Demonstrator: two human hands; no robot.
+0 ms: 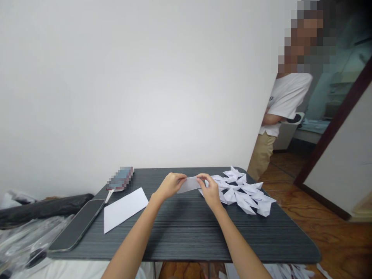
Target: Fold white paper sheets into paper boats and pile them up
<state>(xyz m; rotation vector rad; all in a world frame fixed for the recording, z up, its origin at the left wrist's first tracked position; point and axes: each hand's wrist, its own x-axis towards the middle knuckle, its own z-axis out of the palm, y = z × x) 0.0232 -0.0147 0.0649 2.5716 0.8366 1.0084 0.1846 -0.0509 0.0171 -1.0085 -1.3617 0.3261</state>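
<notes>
Held up over the middle of the dark table is a small white sheet of paper (188,185), stretched between both hands. My left hand (170,185) pinches its left end between thumb and fingers. At the other end, my right hand (209,190) is closed on the paper's upper right edge. Just beyond the right hand lies a cluster of folded white paper boats (232,193), partly overlapping. A flat stack of white paper (124,209) rests on the table to the left of my left forearm.
A dark tablet-like device (78,224) lies at the table's left edge. Behind it is a phone (120,179) with a white cable. A person in a white shirt (290,95) stands in the doorway at right. Paper scraps (287,270) lie below the table (186,236).
</notes>
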